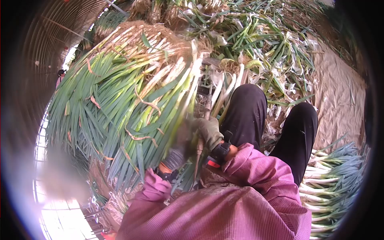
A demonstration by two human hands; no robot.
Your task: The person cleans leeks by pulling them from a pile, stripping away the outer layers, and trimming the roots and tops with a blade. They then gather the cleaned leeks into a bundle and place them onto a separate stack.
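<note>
A big heap of long green onions (120, 96) lies on my left, roots toward the back and green leaves toward me. My left hand (178, 146), in a dark grey glove, is at the near right edge of this heap; motion smears its fingers. Close beside it, my right hand (210, 133) wears a pale greenish glove and is closed around a thin brownish stalk (199, 154), which stands lengthwise in front of my body. Just beyond that hand, a few white onion stems (224, 92) lean against my knee.
Stripped leaves and peelings (268, 52) cover the ground ahead. A brown sheet (336, 92) lies at the right. Cleaned green onions (328, 192) are stacked at the lower right. More rooted bundles (156, 10) stand at the back. Far left, part of a person (60, 76) shows.
</note>
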